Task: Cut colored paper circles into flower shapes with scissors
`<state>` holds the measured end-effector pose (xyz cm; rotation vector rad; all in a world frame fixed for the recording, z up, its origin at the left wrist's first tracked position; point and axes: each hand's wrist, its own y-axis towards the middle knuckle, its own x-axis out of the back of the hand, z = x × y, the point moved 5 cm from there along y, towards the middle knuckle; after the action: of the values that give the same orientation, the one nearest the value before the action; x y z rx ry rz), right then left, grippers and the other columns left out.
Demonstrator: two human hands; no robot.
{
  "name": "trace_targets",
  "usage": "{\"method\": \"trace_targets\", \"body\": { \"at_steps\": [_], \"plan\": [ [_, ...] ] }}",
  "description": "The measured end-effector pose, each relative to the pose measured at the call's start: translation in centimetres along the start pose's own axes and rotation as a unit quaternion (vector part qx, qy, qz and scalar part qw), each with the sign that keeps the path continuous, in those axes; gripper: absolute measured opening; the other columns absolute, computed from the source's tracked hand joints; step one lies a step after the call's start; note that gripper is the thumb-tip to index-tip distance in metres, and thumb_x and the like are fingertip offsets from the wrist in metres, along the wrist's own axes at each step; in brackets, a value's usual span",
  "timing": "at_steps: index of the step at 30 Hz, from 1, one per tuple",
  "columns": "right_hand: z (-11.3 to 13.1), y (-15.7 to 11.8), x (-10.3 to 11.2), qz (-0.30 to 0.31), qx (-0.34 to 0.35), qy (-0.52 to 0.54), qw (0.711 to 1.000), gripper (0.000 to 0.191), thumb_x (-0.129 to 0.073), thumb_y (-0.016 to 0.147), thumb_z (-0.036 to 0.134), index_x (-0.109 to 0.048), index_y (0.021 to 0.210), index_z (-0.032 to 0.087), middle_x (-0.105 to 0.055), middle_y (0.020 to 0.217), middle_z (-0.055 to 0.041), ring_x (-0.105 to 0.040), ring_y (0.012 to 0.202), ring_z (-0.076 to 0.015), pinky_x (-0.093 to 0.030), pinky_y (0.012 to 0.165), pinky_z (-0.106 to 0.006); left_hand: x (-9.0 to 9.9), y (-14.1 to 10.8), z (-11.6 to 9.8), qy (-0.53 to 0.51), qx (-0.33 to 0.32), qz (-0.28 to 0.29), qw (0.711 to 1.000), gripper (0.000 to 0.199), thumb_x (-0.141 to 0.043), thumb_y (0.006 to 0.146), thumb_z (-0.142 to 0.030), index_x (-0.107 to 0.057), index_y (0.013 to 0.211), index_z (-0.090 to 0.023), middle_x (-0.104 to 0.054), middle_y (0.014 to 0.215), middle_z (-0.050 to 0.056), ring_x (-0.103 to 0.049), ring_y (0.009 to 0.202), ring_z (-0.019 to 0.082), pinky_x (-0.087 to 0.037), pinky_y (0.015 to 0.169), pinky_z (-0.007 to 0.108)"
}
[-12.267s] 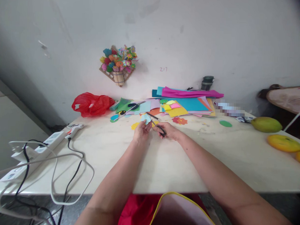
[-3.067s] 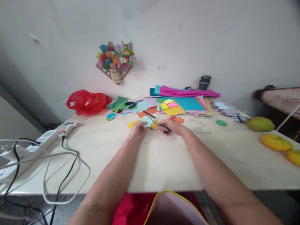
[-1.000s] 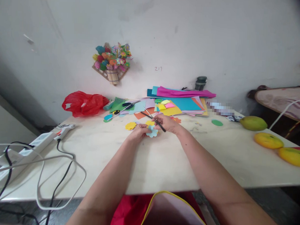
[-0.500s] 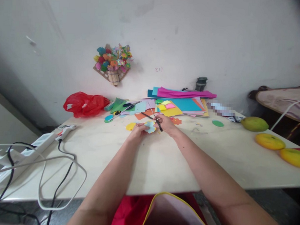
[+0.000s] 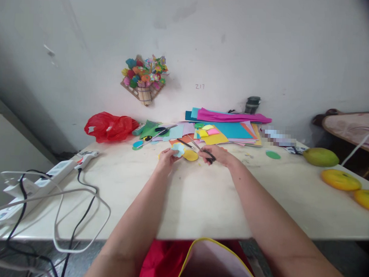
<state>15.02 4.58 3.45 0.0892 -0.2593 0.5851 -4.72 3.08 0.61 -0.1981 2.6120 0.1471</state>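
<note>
Near the middle of the table, my left hand pinches a light blue scallop-edged paper flower between thumb and fingers. A yellow rounded paper piece shows just right of the flower. My right hand is closed round the dark handles of a pair of scissors. Their blades point up and left, apart from the light blue flower. Behind the yellow piece lies a thin dark pen-like stick. My right hand mostly hides an orange paper piece, and a sliver of yellow shows left of my left hand.
Coloured sheets and a magenta roll lie along the wall. A second pair of scissors and a red plastic bag are further left. A power strip with cables lies left; mangoes lie right.
My hands have moved apart, and the scissors have drawn back right from the light blue flower. More of the yellow piece shows between them. The view has shifted slightly left.
</note>
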Motion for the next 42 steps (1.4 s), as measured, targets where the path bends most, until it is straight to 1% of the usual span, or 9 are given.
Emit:
{"method": "trace_targets", "body": {
  "at_steps": [2,4,9,13,20,24,30,36,42],
  "plan": [
    [-0.3,-0.5,0.4,0.054,-0.023,-0.047,0.997,0.03,-0.068,0.071,0.041,-0.057,0.08,0.014,-0.057,0.053,0.0022,-0.049,0.043,-0.0072,-0.041,0.042,-0.019,0.6,0.3,-0.3,-0.014,-0.017,-0.023,1.0,0.016,-0.07,0.048,-0.017,-0.062,0.061,-0.012,-0.067,0.071,0.005,-0.064,0.069,0.018,-0.052,0.07,0.034],
    [-0.3,-1.1,0.7,0.088,-0.039,-0.079,0.992,0.031,-0.067,0.071,0.041,-0.059,0.083,0.014,-0.057,0.053,0.0027,-0.05,0.043,-0.0079,-0.043,0.044,-0.02,1.0,0.5,-0.3,-0.015,-0.019,-0.035,0.999,0.015,-0.069,0.049,-0.017,-0.062,0.061,-0.012,-0.067,0.071,0.006,-0.064,0.07,0.019,-0.052,0.07,0.034],
    [0.0,-2.0,0.9,0.131,-0.06,-0.162,0.976,0.034,-0.068,0.069,0.041,-0.065,0.089,0.014,-0.057,0.052,0.0025,-0.05,0.042,-0.0081,-0.04,0.043,-0.02,1.1,0.6,0.1,0.019,0.023,-0.04,0.999,0.015,-0.066,0.048,-0.015,-0.061,0.062,-0.013,-0.068,0.072,0.007,-0.065,0.068,0.02,-0.053,0.068,0.035],
    [-0.3,-1.8,0.6,0.159,-0.083,-0.179,0.967,0.039,-0.072,0.064,0.044,-0.066,0.087,0.014,-0.057,0.052,0.002,-0.051,0.044,-0.0091,-0.039,0.043,-0.02,1.0,0.5,0.4,0.042,0.036,-0.033,0.998,0.014,-0.066,0.047,-0.014,-0.059,0.059,-0.013,-0.067,0.067,0.006,-0.062,0.063,0.018,-0.053,0.065,0.035],
    [-1.1,-1.1,0.0,0.17,-0.083,-0.171,0.967,0.045,-0.075,0.058,0.051,-0.068,0.086,0.016,-0.059,0.055,0.0009,-0.053,0.048,-0.0101,-0.041,0.044,-0.021,0.5,0.3,0.6,0.07,0.052,-0.014,0.996,0.011,-0.065,0.047,-0.014,-0.058,0.055,-0.013,-0.06,0.057,0.003,-0.056,0.054,0.014,-0.052,0.057,0.031],
    [-0.8,-1.0,-0.6,0.165,-0.081,-0.163,0.969,0.043,-0.076,0.056,0.051,-0.069,0.082,0.018,-0.061,0.057,0.0002,-0.052,0.048,-0.01,-0.042,0.044,-0.021,0.1,-0.1,0.5,0.082,0.068,-0.001,0.994,0.008,-0.063,0.048,-0.012,-0.059,0.055,-0.012,-0.06,0.056,0.003,-0.054,0.052,0.013,-0.05,0.054,0.029],
    [-0.4,-1.0,-1.2,0.153,-0.084,-0.163,0.971,0.044,-0.078,0.053,0.05,-0.068,0.079,0.017,-0.06,0.056,0.0011,-0.05,0.045,-0.0087,-0.04,0.042,-0.02,0.1,-0.1,0.5,0.094,0.08,-0.009,0.992,0.007,-0.061,0.05,-0.01,-0.059,0.056,-0.012,-0.059,0.055,0.004,-0.054,0.051,0.014,-0.049,0.053,0.03],
    [-0.6,-0.9,-1.3,0.153,-0.077,-0.14,0.975,0.042,-0.077,0.054,0.049,-0.067,0.079,0.017,-0.057,0.054,0.0024,-0.05,0.045,-0.0085,-0.039,0.042,-0.02,0.2,0.1,0.7,0.106,0.083,-0.007,0.991,0.007,-0.06,0.05,-0.011,-0.06,0.056,-0.012,-0.058,0.055,0.003,-0.051,0.05,0.013,-0.05,0.052,0.03],
    [-0.8,-0.6,-1.4,0.151,-0.07,-0.158,0.973,0.043,-0.076,0.056,0.05,-0.067,0.081,0.015,-0.056,0.05,0.0015,-0.049,0.044,-0.0094,-0.037,0.043,-0.022,0.4,0.4,1.0,0.107,0.084,-0.004,0.991,0.007,-0.062,0.048,-0.011,-0.059,0.054,-0.012,-0.057,0.052,0.003,-0.052,0.048,0.014,-0.051,0.051,0.03]
  ]
}}
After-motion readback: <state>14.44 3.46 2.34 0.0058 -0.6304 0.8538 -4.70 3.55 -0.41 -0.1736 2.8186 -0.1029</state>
